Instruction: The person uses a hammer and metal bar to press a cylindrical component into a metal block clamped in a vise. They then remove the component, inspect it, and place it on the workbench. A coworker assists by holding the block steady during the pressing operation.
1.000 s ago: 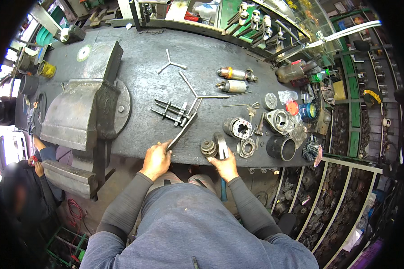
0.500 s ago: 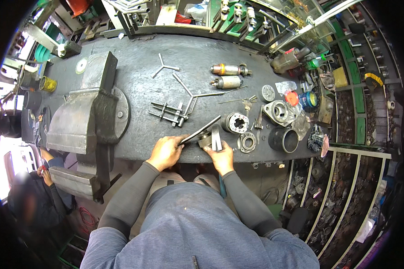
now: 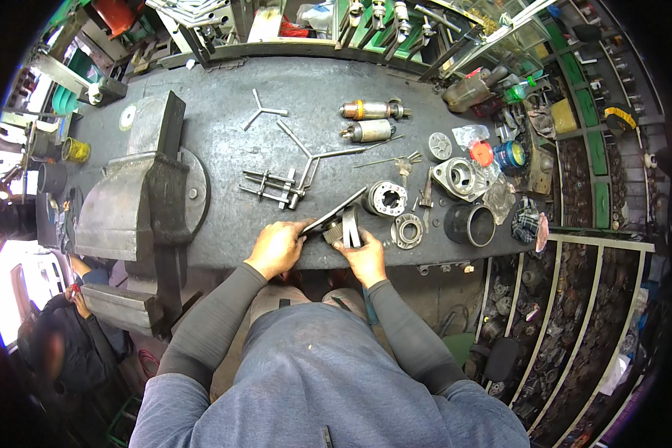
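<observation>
My left hand (image 3: 276, 248) grips a long flat metal bar (image 3: 336, 210) that slants up to the right across the front of the dark workbench (image 3: 224, 142). My right hand (image 3: 362, 257) holds a small toothed gear part (image 3: 336, 233) with a flat metal piece (image 3: 351, 228) standing against it, right at the bench's front edge. The bar's near end lies over the gear part between both hands. Both forearms wear grey sleeves.
A large grey vise (image 3: 138, 209) fills the bench's left. Puller tools (image 3: 272, 187), a three-armed wrench (image 3: 261, 112), two motor armatures (image 3: 369, 119), a round bearing housing (image 3: 387, 198), a ring (image 3: 407, 230) and a black cylinder (image 3: 470, 224) lie around. Another person (image 3: 67, 336) crouches at lower left.
The bar in my left hand has swung from pointing up the bench to lying lower and across the gear part. My right hand closed in on the gear part.
</observation>
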A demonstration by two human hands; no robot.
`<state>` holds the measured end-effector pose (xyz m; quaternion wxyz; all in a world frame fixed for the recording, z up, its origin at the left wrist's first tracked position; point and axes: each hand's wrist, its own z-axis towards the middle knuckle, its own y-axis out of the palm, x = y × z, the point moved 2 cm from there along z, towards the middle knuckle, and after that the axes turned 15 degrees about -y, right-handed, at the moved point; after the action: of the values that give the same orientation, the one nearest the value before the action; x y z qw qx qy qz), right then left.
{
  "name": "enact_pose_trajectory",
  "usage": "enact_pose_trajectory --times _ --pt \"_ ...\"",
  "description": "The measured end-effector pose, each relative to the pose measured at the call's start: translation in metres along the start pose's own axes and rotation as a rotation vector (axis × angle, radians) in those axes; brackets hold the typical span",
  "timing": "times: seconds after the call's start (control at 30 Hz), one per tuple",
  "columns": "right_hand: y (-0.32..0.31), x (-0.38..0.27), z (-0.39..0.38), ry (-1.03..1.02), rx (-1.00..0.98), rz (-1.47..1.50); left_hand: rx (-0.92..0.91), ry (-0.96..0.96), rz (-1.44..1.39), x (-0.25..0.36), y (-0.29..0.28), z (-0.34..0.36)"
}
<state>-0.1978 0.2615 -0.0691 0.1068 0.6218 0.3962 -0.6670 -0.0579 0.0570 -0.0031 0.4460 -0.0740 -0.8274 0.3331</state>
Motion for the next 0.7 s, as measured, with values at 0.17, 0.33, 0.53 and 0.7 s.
enact_pose_trajectory --times 0.17,0.33,0.53,0.7 --pt "-0.006 -0.003 -0.001 -0.037 -0.078 -0.129 -0.031 -0.041 0.028 0.000 0.003 0.003" --pt "-0.044 -0.040 -0.010 -0.140 -0.209 -0.301 -0.036 -0.019 0.128 -0.010 0.019 0.002" --pt "-0.086 -0.113 -0.002 -0.141 -0.544 -0.598 -0.045 -0.030 0.237 -0.003 0.023 0.007" --pt "-0.072 -0.207 0.025 -0.517 -0.437 -0.535 0.036 -0.062 0.303 0.001 0.031 0.006"
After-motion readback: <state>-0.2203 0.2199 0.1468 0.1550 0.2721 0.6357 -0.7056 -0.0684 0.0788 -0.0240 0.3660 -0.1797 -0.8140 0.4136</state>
